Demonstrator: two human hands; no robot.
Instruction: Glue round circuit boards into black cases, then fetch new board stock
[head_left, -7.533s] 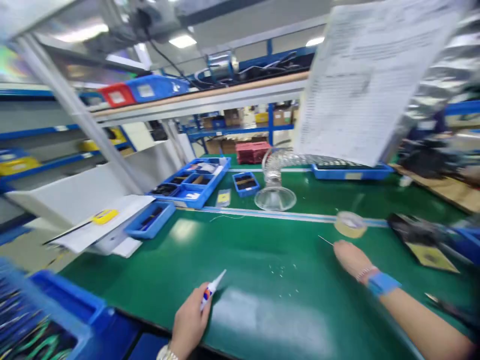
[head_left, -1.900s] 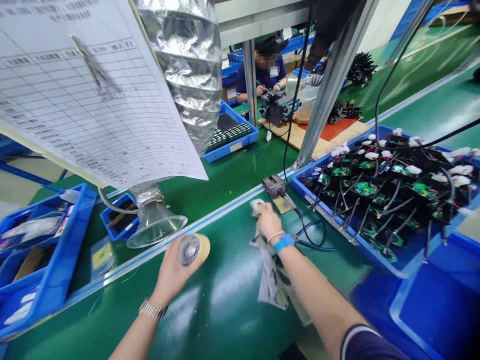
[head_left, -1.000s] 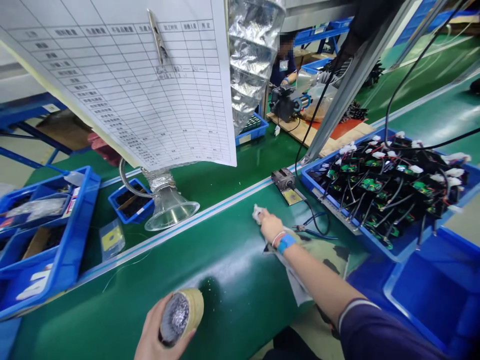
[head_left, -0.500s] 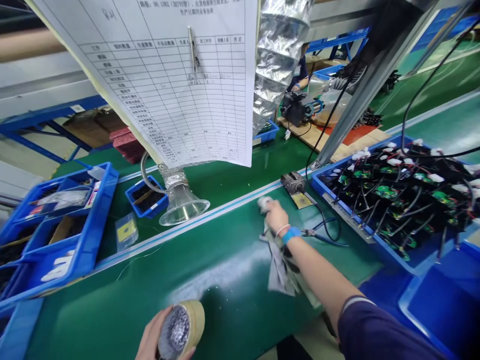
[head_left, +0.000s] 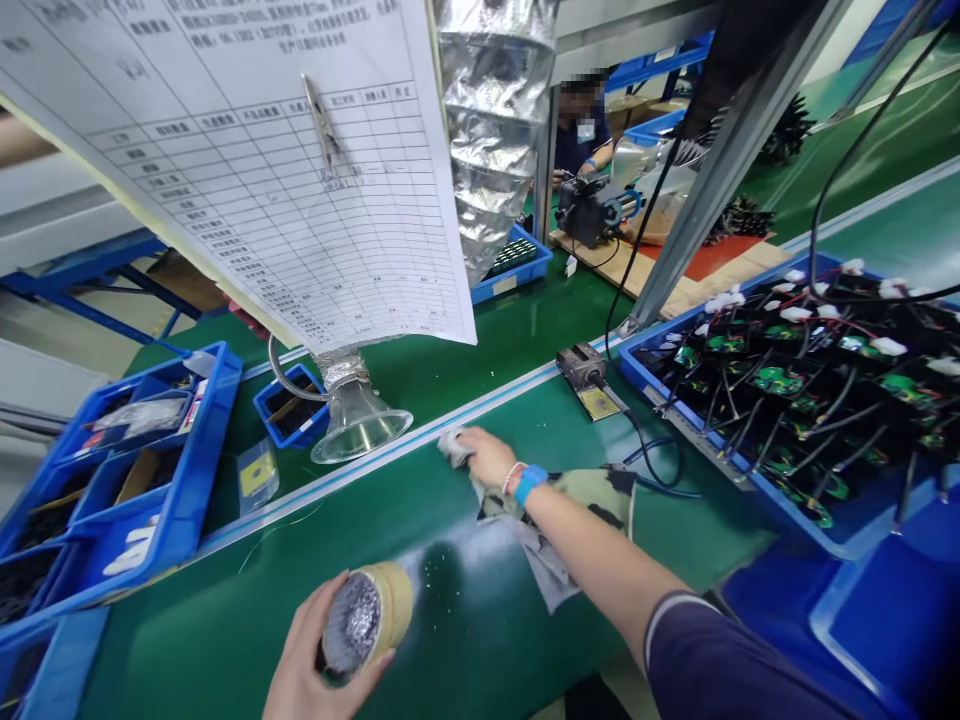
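Note:
My left hand (head_left: 307, 660) is at the near edge of the green bench (head_left: 450, 620), closed around a tan roll of tape (head_left: 367, 620) whose face looks grey and crusted. My right hand (head_left: 487, 455) reaches out over the bench with a blue wristband on the wrist. Its fingers press a crumpled whitish cloth (head_left: 452, 445) against the green surface near the pale strip that runs across the bench. A camouflage-patterned cloth (head_left: 592, 492) lies under my right forearm. Small white specks (head_left: 439, 575) dot the bench between my hands.
A clear funnel on a silver hose (head_left: 360, 425) stands behind the strip. A hanging paper form (head_left: 247, 170) blocks the upper left. Blue bins (head_left: 120, 480) sit on the left, a blue tray of wired circuit boards (head_left: 795, 390) on the right. Another person (head_left: 581, 125) works at the far bench.
My right hand has slid the whitish cloth leftward along the bench, away from the small metal stand. My left hand still holds the tape roll low at the near edge.

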